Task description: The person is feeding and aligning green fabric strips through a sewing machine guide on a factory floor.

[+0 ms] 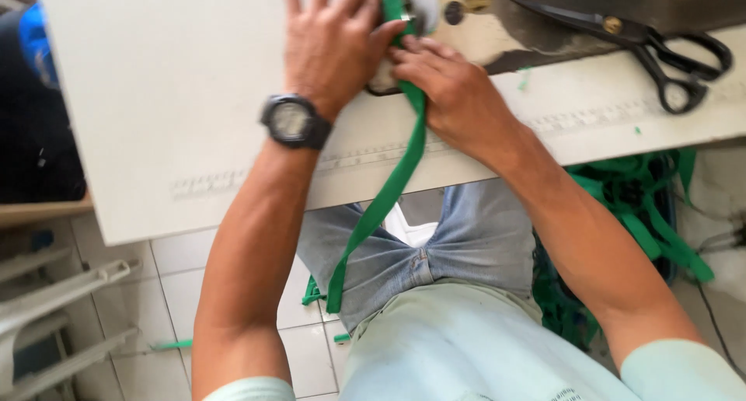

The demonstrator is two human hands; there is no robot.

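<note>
Fingers of my left hand lie spread and flat at the top centre of the frame, pressing down on the green strap where it meets the sewing machine; I cannot tell whether anything is pinched beneath them. Starting from the far left, I see a blue and dark object at the upper left edge, and pale plastic bars of a chair or rack over the tiled floor at the lower left. Moving right, the white worktop fills the upper half, with a faint ruler marking along its near edge. My left wrist carries a dark wristwatch. The green strap runs from under my hands down over the worktop's edge and hangs across my lap, ending near my blue jeans at lower centre. Just right of the strap, my right hand rests on the worktop edge with its fingers curled narrow, pinching the strap beside the machine's metal plate. Further right, black scissors lie closed on the worktop at the upper right, well apart from both hands. Below them, at right, a heap of green straps sits piled under the worktop.
</note>
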